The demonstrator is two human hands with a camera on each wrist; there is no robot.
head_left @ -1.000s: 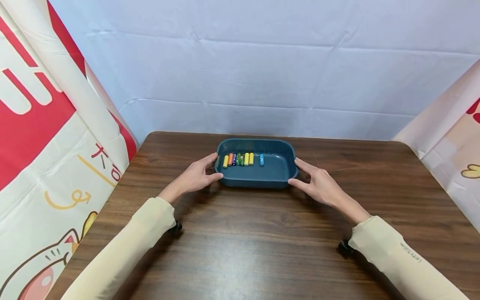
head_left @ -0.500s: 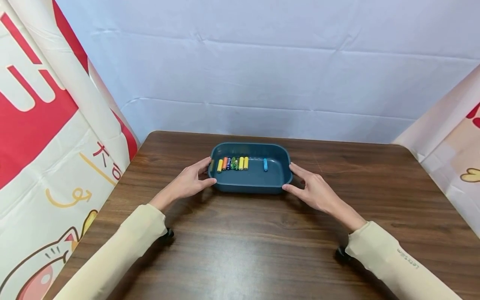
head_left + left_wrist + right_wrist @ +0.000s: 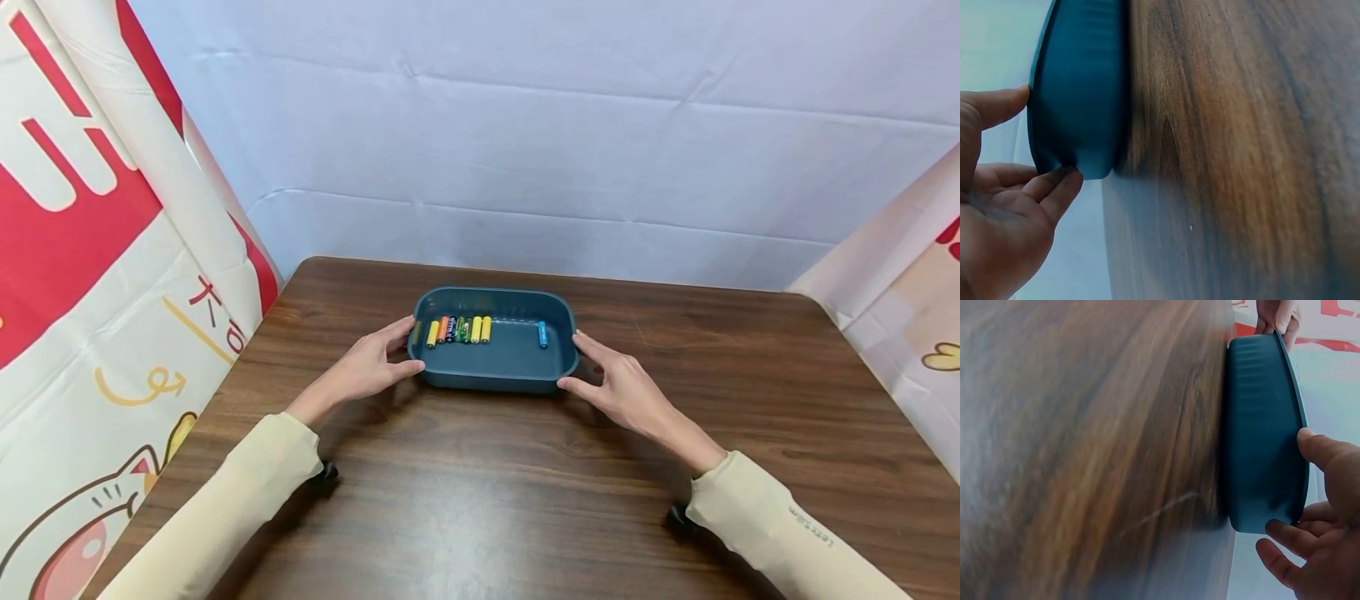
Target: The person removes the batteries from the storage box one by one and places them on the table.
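Note:
A deep dark-blue plastic tray [image 3: 491, 382] rests on the wooden table, gripped at both ends. My left hand [image 3: 360, 367] holds its left end, the thumb on the rim's near corner and the fingers round the end wall. At the right end, my right hand [image 3: 622, 387] grips likewise; in the right wrist view its thumb [image 3: 1322, 450] lies on the rim while the fingers bend against the end wall. Inside, several batteries lie side by side toward the left, among them a yellow battery [image 3: 432, 334] and an orange battery [image 3: 442, 330]. One blue battery [image 3: 543, 335] lies apart at the right.
The brown wooden table [image 3: 480, 483] extends on all sides of the tray. A pale cloth backdrop [image 3: 525, 150] hangs behind its far edge. Printed cloths stand at the left [image 3: 67, 292] and right.
Both hands have shifted the tray left and nearer to me. Inside it, the blue battery now lies farther right of the row, and the gap between them has widened.

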